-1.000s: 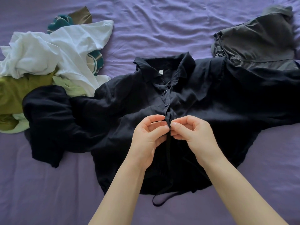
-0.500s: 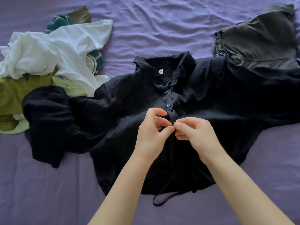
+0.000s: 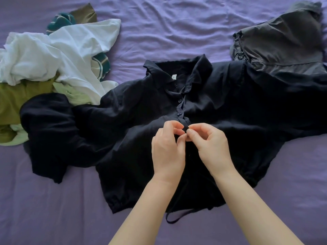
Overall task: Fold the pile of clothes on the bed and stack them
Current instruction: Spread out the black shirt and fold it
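At the button placket of the black shirt [image 3: 138,124], the left hand [image 3: 168,152] and the right hand [image 3: 210,147] meet, each pinching the placket's edge between thumb and curled fingers. Just above the pinch, two buttons [image 3: 179,113] show along the placket, fastened, with the collar [image 3: 178,71] lying open beyond them. The shirt lies front-up on the purple bedsheet [image 3: 44,209], both sleeves spread outward, one drawstring loop [image 3: 177,217] trailing from the hem below the wrists. Far to the left of the grip sits one unfolded pile: a white garment [image 3: 58,55], an olive-green one [image 3: 16,101] and a teal striped one [image 3: 60,20]. Up to the right rests one folded grey garment [image 3: 286,45], the shirt's sleeve touching it.
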`<state>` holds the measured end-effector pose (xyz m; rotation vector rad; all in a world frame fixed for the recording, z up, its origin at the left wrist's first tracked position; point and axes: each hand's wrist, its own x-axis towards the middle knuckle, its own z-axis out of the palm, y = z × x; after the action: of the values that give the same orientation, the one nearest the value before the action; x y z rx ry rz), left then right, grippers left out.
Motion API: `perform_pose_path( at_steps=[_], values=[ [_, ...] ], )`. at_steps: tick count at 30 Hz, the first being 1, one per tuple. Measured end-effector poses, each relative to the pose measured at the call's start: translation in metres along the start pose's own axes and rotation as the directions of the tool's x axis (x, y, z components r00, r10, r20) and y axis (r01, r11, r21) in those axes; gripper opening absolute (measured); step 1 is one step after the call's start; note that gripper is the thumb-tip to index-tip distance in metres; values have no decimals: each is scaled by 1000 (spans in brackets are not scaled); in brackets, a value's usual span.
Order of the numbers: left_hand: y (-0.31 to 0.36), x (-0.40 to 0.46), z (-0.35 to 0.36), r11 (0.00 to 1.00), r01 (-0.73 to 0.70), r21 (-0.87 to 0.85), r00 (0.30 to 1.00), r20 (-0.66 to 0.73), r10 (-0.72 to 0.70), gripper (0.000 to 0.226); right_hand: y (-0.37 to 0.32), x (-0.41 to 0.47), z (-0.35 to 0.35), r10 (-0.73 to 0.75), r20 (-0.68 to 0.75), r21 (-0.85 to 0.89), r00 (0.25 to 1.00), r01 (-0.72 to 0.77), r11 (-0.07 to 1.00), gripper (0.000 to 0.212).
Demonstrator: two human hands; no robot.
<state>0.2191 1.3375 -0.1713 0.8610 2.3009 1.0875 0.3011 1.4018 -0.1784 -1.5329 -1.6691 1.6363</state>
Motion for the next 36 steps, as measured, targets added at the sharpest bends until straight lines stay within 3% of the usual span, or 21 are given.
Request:
perform_pose_path(
  at_steps=[6, 8, 10, 13, 15, 16, 17, 18, 20, 22, 24, 26, 29, 32, 36],
  values=[
    [5, 5, 0, 981, 115, -156, 993, 49, -108, 30, -2, 0, 3, -42, -76, 0, 996, 42, 999, 13],
    [3, 12, -5, 939, 228, -258, 971, 132, -199, 32, -1, 0, 2, -69, -63, 9, 996, 70, 998, 16],
    [-2, 22, -12, 817, 428, -386, 898, 287, -334, 35, 1, 0, 0, -89, -20, 15, 996, 89, 996, 16],
    [-15, 34, -19, 485, 717, -501, 696, 551, -460, 37, 6, 2, -3, -128, 89, -11, 988, 129, 992, 15],
    [-22, 38, -21, 338, 801, -494, 598, 658, -457, 34, 8, 5, -4, -166, 132, -87, 977, 178, 980, 13],
    [-25, 39, -21, 306, 812, -497, 583, 675, -452, 33, 9, 8, -3, -171, 125, -108, 977, 185, 977, 12],
    [-28, 39, -19, 322, 803, -502, 596, 659, -460, 32, 10, 12, -3, -160, 98, -105, 982, 170, 980, 11],
    [-30, 40, -18, 403, 769, -495, 639, 603, -478, 30, 11, 14, -5, -135, 62, -81, 989, 139, 987, 12],
    [-32, 39, -15, 648, 643, -409, 763, 413, -497, 25, 17, 18, -13, -95, 11, -61, 995, 96, 994, 7],
    [-32, 35, -14, 819, 486, -305, 872, 221, -436, 19, 28, 15, -22, -86, 38, -124, 996, 91, 988, 2],
    [-32, 25, -15, 903, 350, -250, 937, 87, -339, 14, 40, 8, -28, -71, 81, -197, 994, 86, 977, 13],
    [-32, 10, -12, 936, 260, -238, 965, 34, -259, 14, 51, -1, -29, -72, 110, -273, 991, 100, 957, 20],
    [-36, -20, 2, 948, 267, -173, 959, 149, -243, 12, 66, -12, -24, -93, 167, -371, 982, 150, 916, 19],
    [-50, -39, 20, 948, 313, 62, 928, 195, -319, 9, 79, -17, -15, -76, 198, -452, 977, 159, 878, 14],
    [-62, -40, 34, 906, 392, 161, 900, 136, -414, 27, 85, -17, -4, -145, 161, -553, 976, 211, 806, 22]
  ],
)
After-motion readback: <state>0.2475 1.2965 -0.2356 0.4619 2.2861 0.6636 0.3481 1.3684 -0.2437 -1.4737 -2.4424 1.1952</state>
